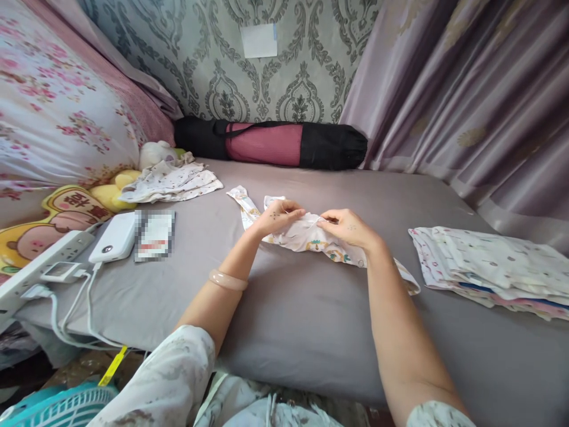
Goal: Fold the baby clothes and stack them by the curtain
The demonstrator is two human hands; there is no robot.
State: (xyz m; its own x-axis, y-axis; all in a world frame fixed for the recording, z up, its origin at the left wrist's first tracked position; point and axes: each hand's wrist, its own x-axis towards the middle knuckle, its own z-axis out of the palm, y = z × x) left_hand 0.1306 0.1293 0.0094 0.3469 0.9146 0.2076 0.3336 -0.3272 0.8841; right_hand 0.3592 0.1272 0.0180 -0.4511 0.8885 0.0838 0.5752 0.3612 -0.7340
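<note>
A small white baby garment (316, 243) with an orange and green print lies loosely crumpled on the grey bed sheet. One narrow end, like a sleeve, points to the far left; another comes out to the right beneath my right forearm. My left hand (279, 217), with a pale bangle (227, 280) on its forearm, is closed on the garment's upper edge. Close by, my right hand (349, 228) pinches the same edge between thumb and fingers. Parts of the cloth are hidden under both hands.
Folded printed clothes (493, 264) are stacked at right. At left are a loose white cloth (173, 182), plush toys (66, 219), a white power bank (113, 237), a blurred packet (154, 235) and a power strip (40, 270) with cables. A black-and-pink rolled bag (264, 144) lies along the wall.
</note>
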